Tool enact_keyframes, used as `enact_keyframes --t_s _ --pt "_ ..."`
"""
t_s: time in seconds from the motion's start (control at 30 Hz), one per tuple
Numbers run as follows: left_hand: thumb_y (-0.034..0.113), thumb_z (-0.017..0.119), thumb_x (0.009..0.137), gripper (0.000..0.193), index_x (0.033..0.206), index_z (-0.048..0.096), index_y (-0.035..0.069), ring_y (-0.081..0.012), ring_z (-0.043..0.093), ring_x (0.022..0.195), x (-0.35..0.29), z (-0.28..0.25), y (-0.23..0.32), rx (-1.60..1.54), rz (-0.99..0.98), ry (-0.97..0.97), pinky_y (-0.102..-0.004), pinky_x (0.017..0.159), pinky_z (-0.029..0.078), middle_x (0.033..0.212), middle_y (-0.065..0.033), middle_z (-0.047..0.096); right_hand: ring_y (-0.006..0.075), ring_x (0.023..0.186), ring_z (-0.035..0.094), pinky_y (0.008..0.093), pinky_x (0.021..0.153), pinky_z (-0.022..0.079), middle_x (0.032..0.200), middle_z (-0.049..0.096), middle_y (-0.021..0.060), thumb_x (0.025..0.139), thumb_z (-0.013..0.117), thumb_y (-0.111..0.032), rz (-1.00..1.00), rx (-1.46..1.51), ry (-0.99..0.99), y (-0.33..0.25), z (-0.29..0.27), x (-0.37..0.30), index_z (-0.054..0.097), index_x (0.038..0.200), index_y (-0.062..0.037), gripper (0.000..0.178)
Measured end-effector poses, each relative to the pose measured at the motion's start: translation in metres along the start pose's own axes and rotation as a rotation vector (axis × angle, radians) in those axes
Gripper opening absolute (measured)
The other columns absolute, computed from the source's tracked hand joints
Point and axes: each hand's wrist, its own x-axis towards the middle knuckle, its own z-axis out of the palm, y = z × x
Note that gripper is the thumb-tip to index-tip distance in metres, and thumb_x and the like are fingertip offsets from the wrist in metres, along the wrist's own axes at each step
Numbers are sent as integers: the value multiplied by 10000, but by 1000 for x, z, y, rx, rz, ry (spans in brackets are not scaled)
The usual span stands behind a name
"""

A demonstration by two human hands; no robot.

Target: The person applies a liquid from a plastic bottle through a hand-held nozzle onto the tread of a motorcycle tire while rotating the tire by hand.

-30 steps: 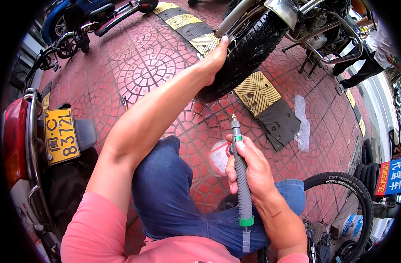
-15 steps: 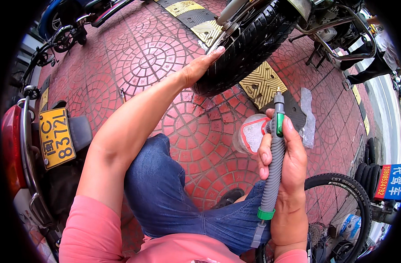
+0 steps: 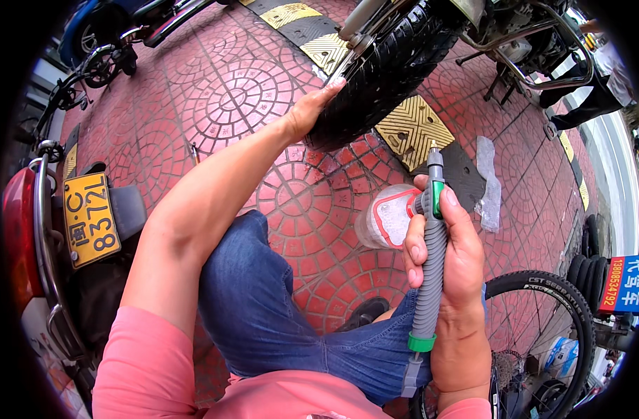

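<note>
My left hand (image 3: pixel 312 112) is against the left side of a wet black motorcycle tyre (image 3: pixel 385 77), thumb showing along its edge. The other fingers are mostly hidden behind the wheel. In my right hand (image 3: pixel 448 244) is a hand pump sprayer (image 3: pixel 427 279) with a grey ribbed barrel, a green trigger and a green collar. My fingers wrap round it near the top. Its nozzle (image 3: pixel 434 150) points away from me, toward the ground just right of the tyre. A clear plastic bottle (image 3: pixel 385 220) with red lines joins the sprayer's left side.
A yellow and black ramp strip (image 3: pixel 410 133) lies under the tyre's right side, beside a clear plastic sheet (image 3: pixel 488 185). A bicycle wheel (image 3: pixel 543 279) is at the lower right. Parked motorcycles (image 3: pixel 36 237) line the left. A person (image 3: pixel 591 91) stands at the far right.
The sprayer and its bottle have shifted slightly left, the nozzle dipping a little. My left hand stays against the tyre.
</note>
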Motion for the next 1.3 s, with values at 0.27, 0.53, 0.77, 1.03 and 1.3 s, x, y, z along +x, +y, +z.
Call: enact_keyframes --t_s 0.27,0.53,0.77,1.03,1.3 --pt "445 537 1103 561 1440 611 2 -144 620 1244 -3 8 2 12 53 45 -290 1117 449 1394 -55 671 198 396 536 287 407 480 627 597 120 1136 388 -307 33 0 -32 5 5 -8 390 1424 41 452" --pt "424 521 1111 549 1442 608 -5 -143 624 1237 -1 3 3 17 -25 42 -289 1114 451 1398 -57 671 195 399 535 285 409 484 630 593 113 1135 376 -288 29 -48 -21 7 7 -9 394 1415 44 435" --pt "424 510 1115 549 1426 617 -15 -147 636 1221 -2 5 1 -6 12 40 -285 1105 458 1379 -69 683 190 403 533 283 412 487 633 594 111 1134 374 -282 10 -66 -24 5 7 -9 404 1409 37 423" --pt "457 525 1106 585 1421 618 -27 -155 637 1216 -7 10 5 30 5 65 -297 1107 459 1375 -86 684 189 405 537 282 407 483 637 596 110 1128 404 -298 42 -67 -17 6 9 -10 398 1424 33 444" --pt "468 543 1097 591 1409 630 -26 -157 643 1209 -5 5 0 18 30 78 -301 1100 468 1376 -88 686 182 410 537 286 403 477 644 596 101 1126 435 -314 53 -85 -18 6 10 -11 423 1431 -12 430"
